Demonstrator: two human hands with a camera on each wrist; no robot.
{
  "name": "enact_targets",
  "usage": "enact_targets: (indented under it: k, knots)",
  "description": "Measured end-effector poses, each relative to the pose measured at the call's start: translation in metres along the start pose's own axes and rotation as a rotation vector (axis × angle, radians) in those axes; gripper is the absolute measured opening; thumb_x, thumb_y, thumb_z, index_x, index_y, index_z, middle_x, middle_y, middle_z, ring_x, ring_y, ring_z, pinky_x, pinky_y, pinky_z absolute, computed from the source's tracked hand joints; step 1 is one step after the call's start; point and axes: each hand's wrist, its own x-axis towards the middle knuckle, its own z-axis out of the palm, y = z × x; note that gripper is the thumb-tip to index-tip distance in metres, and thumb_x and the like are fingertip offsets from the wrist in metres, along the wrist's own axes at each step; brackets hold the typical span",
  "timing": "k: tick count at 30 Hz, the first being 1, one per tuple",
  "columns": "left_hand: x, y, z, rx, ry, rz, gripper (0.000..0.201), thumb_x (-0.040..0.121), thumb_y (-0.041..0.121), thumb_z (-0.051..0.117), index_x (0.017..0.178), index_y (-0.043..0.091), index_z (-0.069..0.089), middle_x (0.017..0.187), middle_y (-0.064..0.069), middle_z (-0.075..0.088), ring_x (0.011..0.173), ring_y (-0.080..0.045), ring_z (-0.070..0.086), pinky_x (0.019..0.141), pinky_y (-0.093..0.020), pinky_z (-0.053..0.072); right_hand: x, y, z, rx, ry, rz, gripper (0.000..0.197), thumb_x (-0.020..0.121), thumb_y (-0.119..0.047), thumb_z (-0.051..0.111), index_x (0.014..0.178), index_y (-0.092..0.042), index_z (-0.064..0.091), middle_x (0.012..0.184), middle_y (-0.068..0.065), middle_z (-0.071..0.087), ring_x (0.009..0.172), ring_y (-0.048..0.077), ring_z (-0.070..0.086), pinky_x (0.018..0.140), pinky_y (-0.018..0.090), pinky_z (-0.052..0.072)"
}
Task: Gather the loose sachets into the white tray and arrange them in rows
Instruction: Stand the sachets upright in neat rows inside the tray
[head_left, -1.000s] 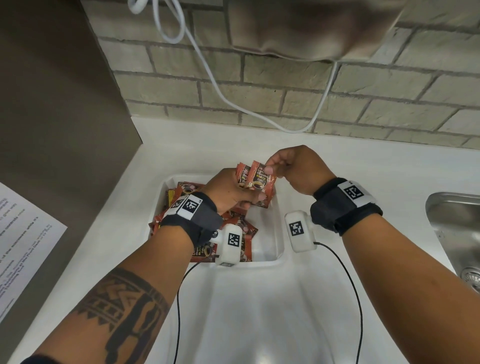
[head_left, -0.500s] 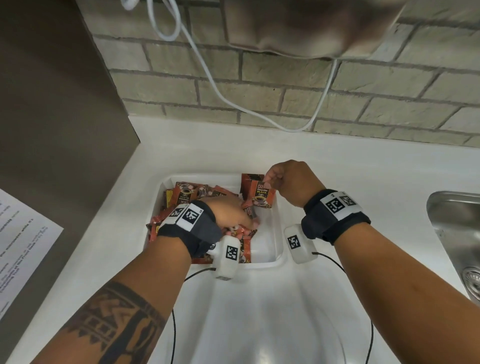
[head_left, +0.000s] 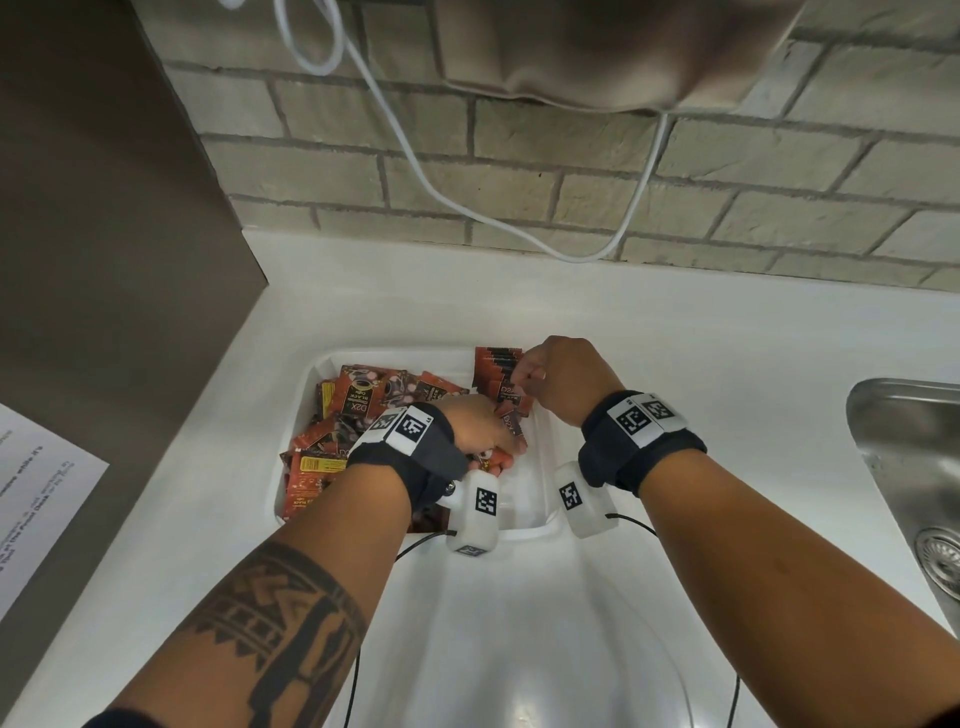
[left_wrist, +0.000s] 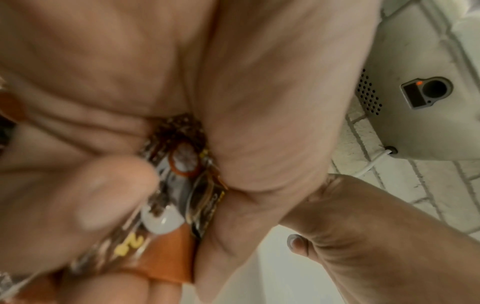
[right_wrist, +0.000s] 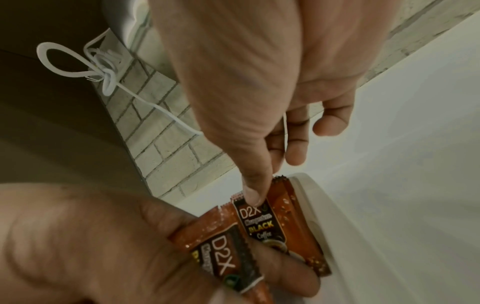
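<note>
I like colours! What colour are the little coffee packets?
Orange-red with black labels, clearest in the right wrist view on the sachets.

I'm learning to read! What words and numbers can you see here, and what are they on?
"D2X", "BLACK", "Coffee": on the sachet under the right hand's fingertip.
"D2X": on the sachet the left hand holds.
Paper sheet: print too blurred.
Wristband tags: square codes, no words.

Right hand (right_wrist: 259, 98) thumb presses a sachet (right_wrist: 262, 222) (D2X label).
</note>
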Motion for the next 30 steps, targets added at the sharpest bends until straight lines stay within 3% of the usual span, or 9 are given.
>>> enact_targets:
  k: [4,13,17,22,25,27,29,30]
  knots:
    - [0.001,-0.001,0.0,-0.001,-0.005,-0.003,0.025,0.096,0.028,0.066,0.091,0.003,0.071,0.066,-0.002,0.066,0.034,-0.006,0.05,0.039,-0.013,0.039,0.0,0.001,0.0,0.048,0.022,-0.017,0.014,0.083,-0.012,0.071,0.085,-0.025,0.072,0.081,-0.017,0.053,0.082,0.011,0.058,0.077,0.029,0.051]
    - [0.001,-0.003,0.0,-0.03,-0.001,-0.021,0.033,0.095,0.028,0.067,0.101,-0.003,0.074,0.07,-0.005,0.068,0.045,-0.01,0.054,0.046,-0.017,0.044,-0.003,0.001,-0.001,0.036,0.03,-0.033,0.016,0.081,-0.012,0.074,0.085,-0.026,0.069,0.081,-0.014,0.054,0.081,0.013,0.056,0.075,0.03,0.049]
    - [0.002,-0.003,0.001,-0.072,0.004,-0.023,0.025,0.094,0.026,0.069,0.092,0.001,0.073,0.061,-0.002,0.067,0.041,-0.009,0.055,0.047,-0.019,0.045,-0.002,0.0,-0.001,0.05,0.028,-0.032,0.016,0.08,-0.01,0.075,0.086,-0.023,0.07,0.081,-0.012,0.054,0.082,0.014,0.056,0.077,0.031,0.05]
    - [0.0,-0.004,0.001,-0.086,-0.004,-0.026,0.025,0.095,0.025,0.068,0.088,0.002,0.072,0.065,-0.005,0.068,0.042,-0.011,0.055,0.047,-0.02,0.045,-0.001,-0.001,-0.002,0.04,0.032,-0.036,0.016,0.08,-0.01,0.076,0.088,-0.022,0.07,0.08,-0.013,0.052,0.081,0.014,0.056,0.077,0.031,0.051]
    - [0.001,-0.006,0.0,-0.117,0.006,-0.028,0.03,0.094,0.026,0.069,0.099,-0.004,0.072,0.079,-0.011,0.072,0.053,-0.016,0.059,0.05,-0.02,0.048,-0.002,-0.001,-0.002,0.039,0.035,-0.038,0.016,0.08,-0.011,0.076,0.087,-0.024,0.07,0.084,-0.009,0.056,0.082,0.015,0.056,0.077,0.032,0.05]
    - [0.001,-0.008,-0.001,-0.202,-0.008,-0.029,0.036,0.094,0.024,0.07,0.111,-0.008,0.07,0.096,-0.019,0.074,0.069,-0.023,0.063,0.065,-0.028,0.056,-0.003,-0.001,-0.003,0.043,0.041,-0.036,0.016,0.079,-0.012,0.076,0.086,-0.026,0.07,0.088,-0.007,0.058,0.083,0.015,0.057,0.077,0.033,0.051]
    - [-0.001,-0.011,-0.004,-0.308,-0.034,-0.023,0.037,0.094,0.019,0.07,0.119,-0.009,0.066,0.097,-0.02,0.07,0.075,-0.026,0.063,0.073,-0.035,0.059,-0.005,0.0,-0.005,0.06,0.045,-0.038,0.016,0.079,-0.013,0.076,0.085,-0.026,0.069,0.09,-0.005,0.059,0.081,0.014,0.056,0.074,0.031,0.049]
    - [-0.004,-0.012,-0.005,-0.379,-0.054,-0.019,0.035,0.094,0.014,0.069,0.121,-0.008,0.065,0.093,-0.019,0.067,0.073,-0.025,0.063,0.067,-0.033,0.059,-0.007,0.001,-0.006,0.066,0.053,-0.045,0.016,0.08,-0.014,0.076,0.085,-0.027,0.069,0.091,-0.004,0.06,0.08,0.013,0.055,0.071,0.027,0.047]
